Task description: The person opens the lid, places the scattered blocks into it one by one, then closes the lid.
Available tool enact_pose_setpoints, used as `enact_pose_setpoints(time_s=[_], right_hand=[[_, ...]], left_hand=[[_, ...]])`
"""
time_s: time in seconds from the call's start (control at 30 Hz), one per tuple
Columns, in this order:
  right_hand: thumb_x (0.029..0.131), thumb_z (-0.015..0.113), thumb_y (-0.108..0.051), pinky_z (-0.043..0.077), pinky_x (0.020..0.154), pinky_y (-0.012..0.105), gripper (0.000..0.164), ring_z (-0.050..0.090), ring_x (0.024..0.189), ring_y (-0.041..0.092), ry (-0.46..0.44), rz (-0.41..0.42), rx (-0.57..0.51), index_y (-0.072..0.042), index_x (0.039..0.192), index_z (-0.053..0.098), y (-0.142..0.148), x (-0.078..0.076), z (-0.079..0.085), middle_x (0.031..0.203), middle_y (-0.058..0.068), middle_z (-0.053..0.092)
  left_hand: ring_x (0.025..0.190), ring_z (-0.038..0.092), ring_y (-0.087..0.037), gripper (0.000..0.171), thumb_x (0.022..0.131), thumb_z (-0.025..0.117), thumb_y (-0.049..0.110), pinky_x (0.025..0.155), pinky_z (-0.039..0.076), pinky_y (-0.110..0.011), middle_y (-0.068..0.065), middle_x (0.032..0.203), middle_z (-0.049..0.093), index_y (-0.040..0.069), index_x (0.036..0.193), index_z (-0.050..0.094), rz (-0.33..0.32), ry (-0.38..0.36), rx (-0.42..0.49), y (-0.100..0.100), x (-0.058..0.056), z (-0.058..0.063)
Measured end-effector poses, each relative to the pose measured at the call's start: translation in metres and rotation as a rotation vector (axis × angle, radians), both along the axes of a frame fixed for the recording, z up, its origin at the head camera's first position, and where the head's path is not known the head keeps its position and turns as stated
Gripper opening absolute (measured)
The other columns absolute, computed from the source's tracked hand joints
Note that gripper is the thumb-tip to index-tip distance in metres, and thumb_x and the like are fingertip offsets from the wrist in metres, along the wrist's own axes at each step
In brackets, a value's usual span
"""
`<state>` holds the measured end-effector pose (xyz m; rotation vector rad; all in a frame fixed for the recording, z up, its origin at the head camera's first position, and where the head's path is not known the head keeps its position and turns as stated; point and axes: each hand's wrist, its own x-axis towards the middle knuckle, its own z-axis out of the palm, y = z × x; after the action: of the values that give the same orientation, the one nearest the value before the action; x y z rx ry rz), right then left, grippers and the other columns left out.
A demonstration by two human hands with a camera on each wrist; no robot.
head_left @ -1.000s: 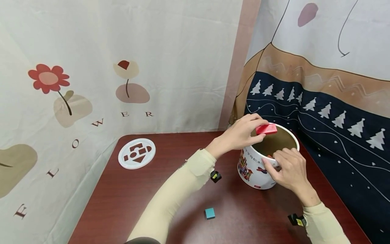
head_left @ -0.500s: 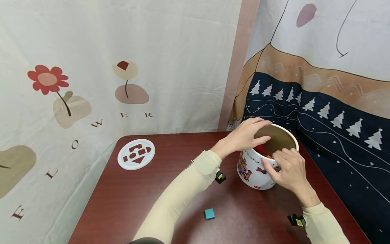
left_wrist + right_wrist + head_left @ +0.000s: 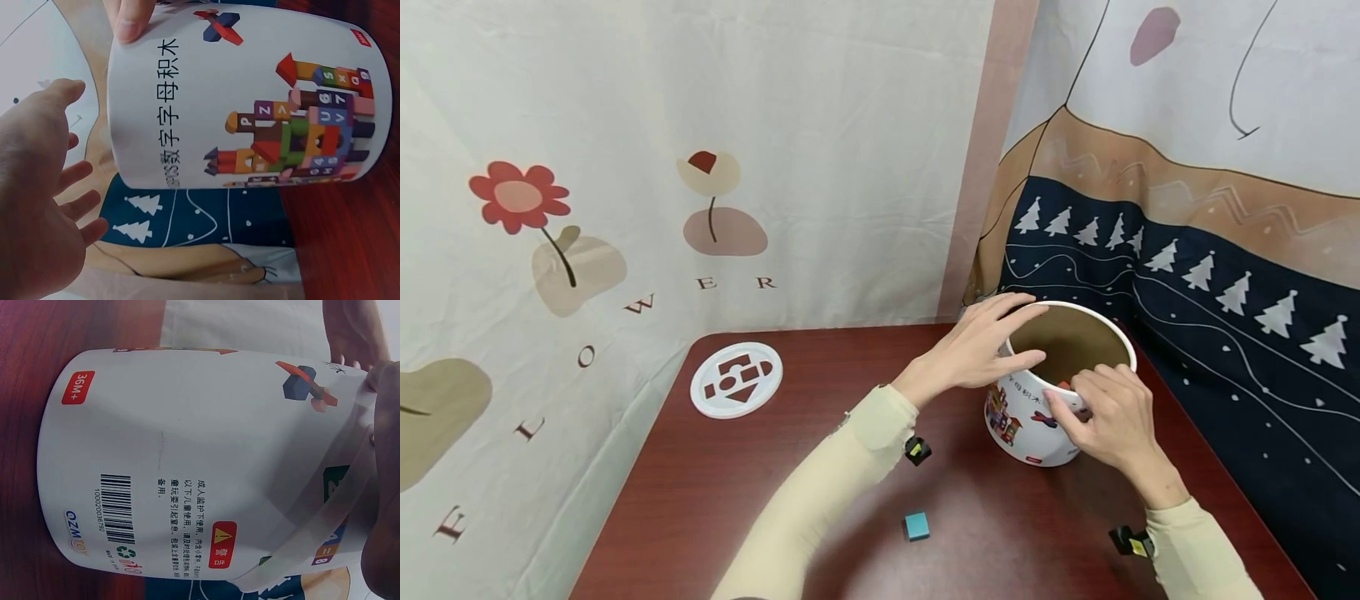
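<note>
A white toy-block bucket (image 3: pixel 1037 437) printed with colourful blocks stands at the table's right side. My right hand (image 3: pixel 1108 417) grips its near rim, thumb outside and fingers curled over the edge. At the left rim, my left hand (image 3: pixel 973 346) holds nothing, its fingers spread and thumb apart. In the left wrist view the left hand (image 3: pixel 40 181) is beside the bucket's mouth, a gap between them. A small red-orange piece (image 3: pixel 1064 385) shows inside the bucket, by the right fingers; most of the inside is hidden. The right wrist view shows a white strap handle (image 3: pixel 340 515).
A small teal square block (image 3: pixel 917 526) lies on the dark red table (image 3: pixel 700 500) near the front. Toward the back left lies a white round board (image 3: pixel 703 400) with cut-out shapes. Printed curtains (image 3: pixel 850 167) hang behind the table and along its right side.
My left hand has let go of a red block, which dropped into the bucket. That hand has then drawn back left to the rim. My right hand keeps its grip.
</note>
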<state>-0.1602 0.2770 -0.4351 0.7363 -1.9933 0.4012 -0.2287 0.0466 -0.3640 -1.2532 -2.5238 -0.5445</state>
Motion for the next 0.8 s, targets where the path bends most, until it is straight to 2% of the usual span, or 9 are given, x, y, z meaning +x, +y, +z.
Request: enact_pose_setpoints(time_s=[0.27,0.4,0.63,0.8], right_hand=[[0.091,0.058,-0.047,0.029,0.05,0.039,0.049,0.04,0.05,0.021,-0.017,-0.007,-0.001,-0.012,0.057,0.053,0.0,0.0,0.0,0.05,0.002,0.045],[0.09,0.059,-0.047,0.028,0.051,0.039,0.049,0.04,0.05,0.021,-0.016,-0.006,-0.013,-0.013,0.056,0.052,0.0,0.0,-0.001,0.05,0.001,0.044],[0.089,0.06,-0.045,0.026,0.05,0.038,0.048,0.037,0.05,0.019,0.001,0.008,-0.032,-0.014,0.055,0.049,-0.002,0.0,-0.001,0.05,-0.002,0.039],[0.089,0.059,-0.045,0.026,0.05,0.038,0.048,0.037,0.05,0.019,0.013,0.009,-0.036,-0.013,0.054,0.049,-0.003,0.001,0.001,0.05,-0.003,0.038]], left_hand=[[0.147,0.026,-0.015,0.07,0.095,0.065,0.054,0.115,0.031,-0.045,-0.002,0.157,0.042,0.021,0.155,0.05,0.007,0.067,0.038,-0.038,0.016,-0.007],[0.147,0.025,-0.016,0.068,0.094,0.067,0.05,0.115,0.031,-0.048,-0.003,0.156,0.044,0.019,0.153,0.053,0.002,0.078,0.074,-0.058,0.025,-0.015],[0.145,0.03,-0.019,0.064,0.093,0.07,0.043,0.114,0.031,-0.051,-0.007,0.152,0.049,0.015,0.149,0.056,-0.032,0.077,0.116,-0.087,0.045,-0.041],[0.145,0.03,-0.017,0.061,0.094,0.07,0.042,0.113,0.033,-0.05,-0.005,0.15,0.051,0.017,0.148,0.057,-0.027,0.05,0.111,-0.102,0.059,-0.063]])
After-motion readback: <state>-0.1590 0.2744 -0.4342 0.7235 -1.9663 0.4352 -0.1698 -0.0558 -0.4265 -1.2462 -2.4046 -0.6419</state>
